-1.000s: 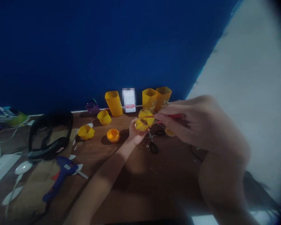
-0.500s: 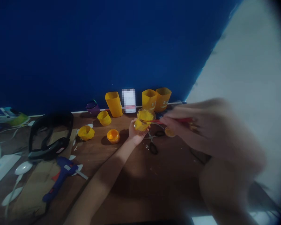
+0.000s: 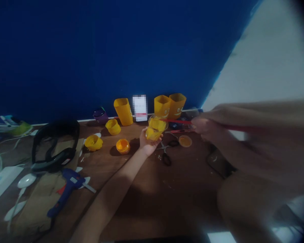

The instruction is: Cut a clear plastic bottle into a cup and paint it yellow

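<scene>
My left hand [image 3: 146,143] is stretched out over the brown floor and grips a small clear cup smeared with yellow paint [image 3: 155,128], tilted a little. My right hand [image 3: 218,130], close to the camera and blurred, pinches a thin red paintbrush [image 3: 177,121] whose tip reaches the cup's rim. Below the cup lie black-handled scissors [image 3: 166,153] and an open pot of orange paint [image 3: 185,141].
Three tall yellow cups [image 3: 123,111] [image 3: 161,106] [image 3: 177,105] stand against the blue wall, with a white card [image 3: 140,108] between them. A yellow paint pot [image 3: 122,146], yellow cup pieces [image 3: 93,142], a blue glue gun [image 3: 66,190], a black headset [image 3: 54,145] and white spoons [image 3: 25,181] lie to the left. A dark phone [image 3: 219,163] lies at the right.
My right hand has drawn back to the right, pulling the brush out until only its tip is at the cup's rim. The left hand and cup have hardly moved.
</scene>
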